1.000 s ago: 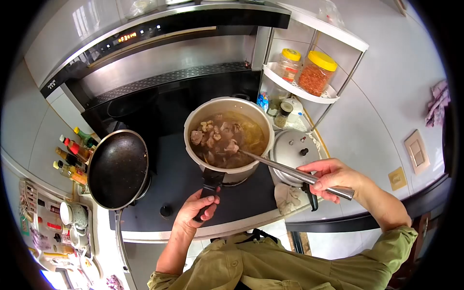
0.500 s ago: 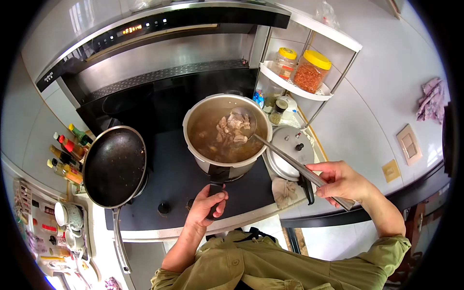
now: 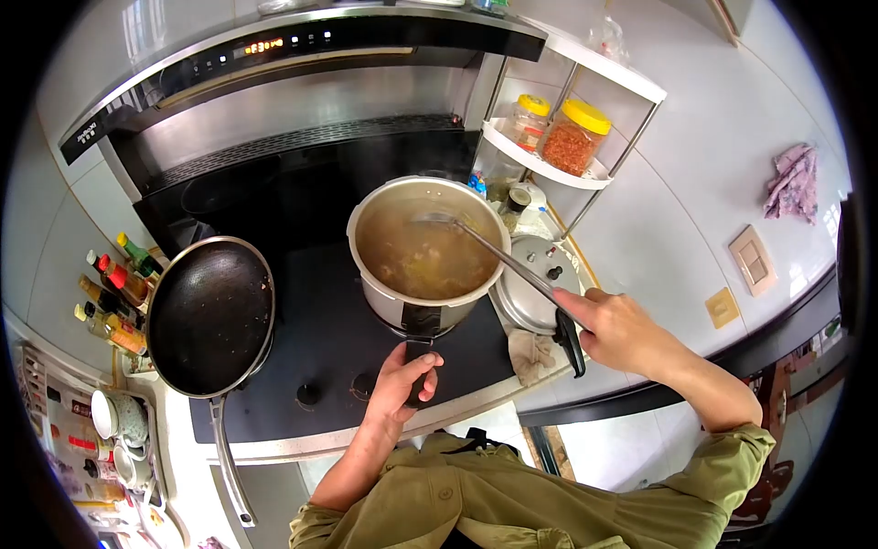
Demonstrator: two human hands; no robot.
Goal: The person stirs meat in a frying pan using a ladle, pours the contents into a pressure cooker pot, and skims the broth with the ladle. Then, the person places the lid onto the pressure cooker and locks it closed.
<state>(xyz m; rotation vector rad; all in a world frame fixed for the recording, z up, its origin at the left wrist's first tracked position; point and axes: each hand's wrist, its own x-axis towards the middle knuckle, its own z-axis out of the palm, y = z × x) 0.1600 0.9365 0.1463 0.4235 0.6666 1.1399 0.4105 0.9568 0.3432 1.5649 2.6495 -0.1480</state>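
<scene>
A deep metal pot (image 3: 413, 312) stands on the stove, holding cloudy brown broth (image 3: 425, 261) with pieces partly under the surface. My left hand (image 3: 403, 380) is closed around the pot's black handle (image 3: 420, 349) at the front. My right hand (image 3: 613, 331) grips the long metal ladle (image 3: 517, 263) near its upper end. The ladle slants down to the left into the pot, and its bowl lies mostly under the broth near the back.
Left of the pot a black frying pan (image 3: 211, 316) sits on the stove. The pressure lid (image 3: 529, 297) and a cloth (image 3: 529, 355) lie at the right. Seasoning bottles (image 3: 126, 282) stand far left, and a corner shelf (image 3: 549, 167) holds yellow-lidded jars (image 3: 573, 137).
The ladle held meat pieces above the broth half a second ago; now its bowl is sunk toward the back of the pot. My right hand has turned over, knuckles up. The view has shifted slightly.
</scene>
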